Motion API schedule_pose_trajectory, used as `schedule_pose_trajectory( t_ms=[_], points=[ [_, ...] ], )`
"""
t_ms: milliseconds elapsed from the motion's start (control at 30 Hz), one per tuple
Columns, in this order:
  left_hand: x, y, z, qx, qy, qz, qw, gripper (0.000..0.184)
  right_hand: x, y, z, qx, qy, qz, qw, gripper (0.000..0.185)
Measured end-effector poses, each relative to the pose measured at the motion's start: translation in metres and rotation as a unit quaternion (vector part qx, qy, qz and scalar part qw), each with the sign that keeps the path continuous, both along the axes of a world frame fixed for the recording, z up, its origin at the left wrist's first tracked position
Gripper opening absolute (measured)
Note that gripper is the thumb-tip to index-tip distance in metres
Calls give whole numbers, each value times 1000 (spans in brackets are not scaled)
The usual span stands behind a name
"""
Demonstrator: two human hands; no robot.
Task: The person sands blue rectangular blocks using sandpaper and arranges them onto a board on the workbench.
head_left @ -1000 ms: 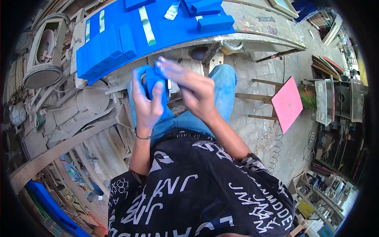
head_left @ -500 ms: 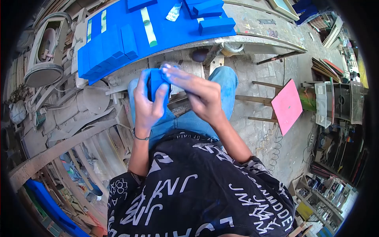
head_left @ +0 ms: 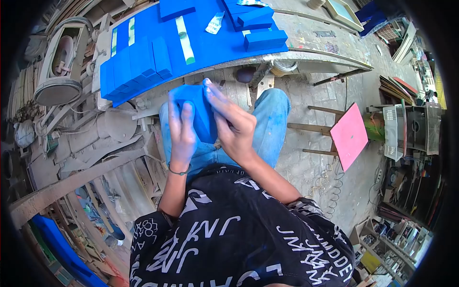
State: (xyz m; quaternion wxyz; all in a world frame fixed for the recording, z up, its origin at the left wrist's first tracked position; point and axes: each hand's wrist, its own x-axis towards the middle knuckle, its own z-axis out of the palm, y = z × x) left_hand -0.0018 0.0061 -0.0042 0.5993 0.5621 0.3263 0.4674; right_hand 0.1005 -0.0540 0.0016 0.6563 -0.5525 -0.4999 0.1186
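A blue rectangular block point(head_left: 202, 117) is held over my lap, tilted up. My left hand point(head_left: 180, 131) is closed around its left side, with the thumb on the near face. My right hand point(head_left: 234, 123) lies along the block's right side, fingers pressed together and pointing away from me. Its fingertips are slightly blurred, and whether a thin thing sits under them is hidden. Blue smudges mark the hands and the jeans point(head_left: 270, 124).
Ahead, a worktable carries a blue sheet point(head_left: 165, 36) with stacked blue blocks point(head_left: 131, 64), a loose blue block point(head_left: 265, 40) and a printed paper strip point(head_left: 215, 22). A pink-topped stool point(head_left: 350, 136) stands right. Wooden frames point(head_left: 60, 71) crowd the left.
The block has turned and come lower, so more of its long face shows. My right hand has moved down and nearer from the block's top edge to its right side.
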Motion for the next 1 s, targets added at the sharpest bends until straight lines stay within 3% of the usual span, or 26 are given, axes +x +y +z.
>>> schedule_pose_trajectory(
  t_ms=[67, 200, 267, 367, 467, 667, 733, 833, 933, 1000],
  points=[
    [0, -1, 2, 69, 30, -22, 997, 37, -2, -1, 4, 25, -68, 18, 997, 39],
    [2, -4, 1, 103, 44, -6, 994, 35, 6, 10, -3, 12, -62, 6, 998, 39],
    [5, -5, -4, 81, 35, 3, 996, 36, 8, 8, -1, -6, -44, 18, 999, 39],
    [6, -2, -1, 73, 24, 18, 997, 37, 7, 6, 0, 59, -78, 47, 994, 42],
    [4, -3, -3, 97, 24, -5, 995, 37, 14, 15, -4, 13, -27, 49, 998, 43],
    [1, 1, 0, 103, 42, 20, 994, 34, 18, 13, -1, 38, -68, 58, 995, 44],
    [-3, 5, -1, 86, 52, -17, 995, 31, 21, 16, -3, 19, -50, 77, 996, 44],
    [-6, 10, -2, 152, 65, -12, 986, 29, 26, 13, 2, 33, -81, 95, 992, 44],
    [-8, 10, -9, 68, 62, -53, 994, 28, 34, 14, -2, 1, -67, 100, 993, 43],
    [-8, 11, -1, 91, 63, -51, 993, 28, 35, 8, 7, 6, -100, 125, 987, 43]
  ],
)
